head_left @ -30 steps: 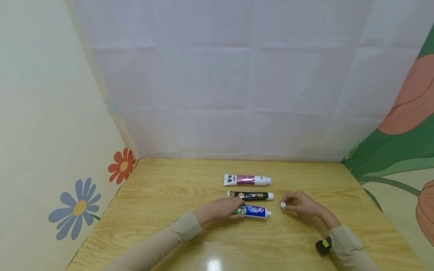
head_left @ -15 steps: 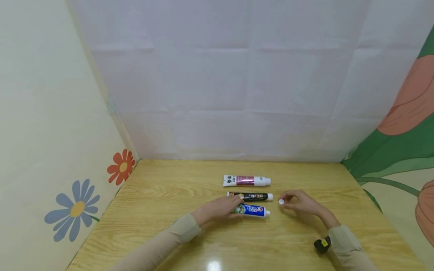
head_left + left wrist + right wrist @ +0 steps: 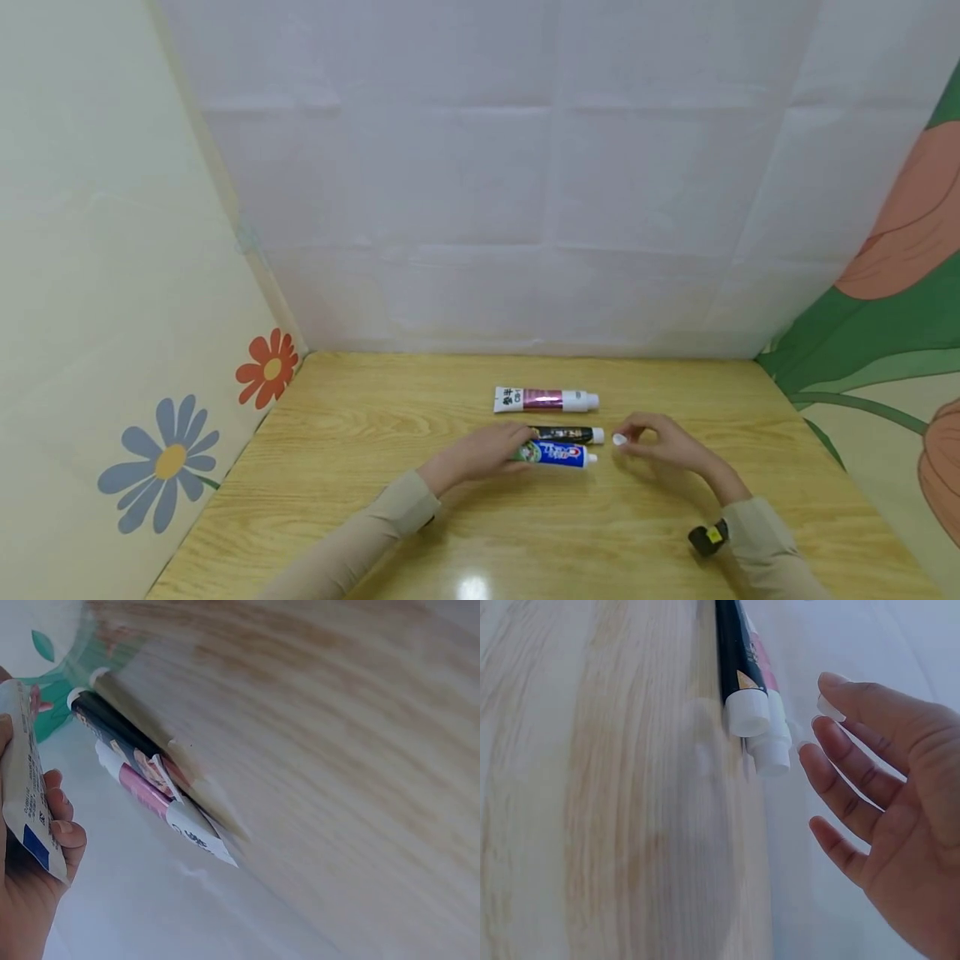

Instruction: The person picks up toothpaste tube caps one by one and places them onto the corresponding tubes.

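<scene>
My left hand (image 3: 476, 454) grips a blue and green toothpaste tube (image 3: 561, 453) by its tail end. In the left wrist view this tube (image 3: 26, 772) is held up off the table, its white printed back showing between thumb and fingers. Its narrow white nozzle (image 3: 592, 459) points right, uncapped. A short distance to the right, my right hand (image 3: 667, 446) pinches a small white cap (image 3: 619, 439) between thumb and index finger. Seen from the right wrist, the cap (image 3: 831, 706) is partly covered by the thumb, and the other fingers are spread and loosely bent.
A black toothpaste tube (image 3: 567, 434) with a white cap lies just behind the held tube, partly hidden by my left hand. Farther back is a white and pink tube (image 3: 543, 400). Both lie on the wooden table (image 3: 375, 392), before a white sheet (image 3: 465, 183).
The left hand has raised the blue toothpaste tube slightly and shifted it back, so it overlaps the black one. The right hand has moved a little left with the cap, which is now tilted differently.
</scene>
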The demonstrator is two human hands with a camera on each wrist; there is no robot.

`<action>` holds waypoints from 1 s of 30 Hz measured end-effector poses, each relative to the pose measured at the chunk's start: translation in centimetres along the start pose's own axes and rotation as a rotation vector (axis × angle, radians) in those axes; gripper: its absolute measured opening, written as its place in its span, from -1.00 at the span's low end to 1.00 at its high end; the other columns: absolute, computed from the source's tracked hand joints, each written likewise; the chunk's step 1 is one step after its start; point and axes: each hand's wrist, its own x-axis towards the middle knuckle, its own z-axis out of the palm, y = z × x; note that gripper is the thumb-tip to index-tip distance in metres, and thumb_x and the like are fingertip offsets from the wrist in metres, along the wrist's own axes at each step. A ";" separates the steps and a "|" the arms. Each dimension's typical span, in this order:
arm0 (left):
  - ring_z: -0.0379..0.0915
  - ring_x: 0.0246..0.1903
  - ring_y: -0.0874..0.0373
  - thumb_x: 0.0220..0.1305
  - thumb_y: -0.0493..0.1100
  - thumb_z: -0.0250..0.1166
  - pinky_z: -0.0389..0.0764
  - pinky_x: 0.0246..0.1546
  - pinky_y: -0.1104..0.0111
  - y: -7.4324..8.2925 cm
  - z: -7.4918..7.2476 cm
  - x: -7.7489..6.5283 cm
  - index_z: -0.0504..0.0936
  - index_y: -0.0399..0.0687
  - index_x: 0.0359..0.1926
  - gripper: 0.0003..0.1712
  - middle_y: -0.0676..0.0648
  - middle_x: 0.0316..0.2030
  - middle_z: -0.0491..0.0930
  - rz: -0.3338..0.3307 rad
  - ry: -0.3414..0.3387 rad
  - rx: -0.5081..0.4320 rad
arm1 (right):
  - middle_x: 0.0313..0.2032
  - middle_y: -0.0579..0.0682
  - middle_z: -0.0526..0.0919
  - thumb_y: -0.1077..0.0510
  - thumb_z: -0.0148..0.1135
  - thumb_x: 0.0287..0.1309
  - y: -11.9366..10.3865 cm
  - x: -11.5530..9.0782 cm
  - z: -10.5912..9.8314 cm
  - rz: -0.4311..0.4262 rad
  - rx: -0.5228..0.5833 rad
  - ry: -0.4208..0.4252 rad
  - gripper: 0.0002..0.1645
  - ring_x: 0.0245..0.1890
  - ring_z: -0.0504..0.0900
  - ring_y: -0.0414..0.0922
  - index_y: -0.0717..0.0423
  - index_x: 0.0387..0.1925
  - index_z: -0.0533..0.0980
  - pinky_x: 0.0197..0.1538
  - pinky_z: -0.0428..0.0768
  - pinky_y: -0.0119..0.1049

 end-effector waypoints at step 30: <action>0.46 -0.16 0.24 0.17 0.07 0.27 0.51 -0.06 0.45 -1.5 -1.3 0.1 0.45 -0.20 0.10 -0.42 0.00 -0.12 0.53 0.111 0.347 0.067 | -0.28 -0.20 0.63 0.07 0.27 0.12 -2.5 0.9 -1.1 -0.037 -0.029 0.113 -0.73 -0.27 0.54 -0.29 0.05 -0.13 0.58 -0.16 0.56 -0.12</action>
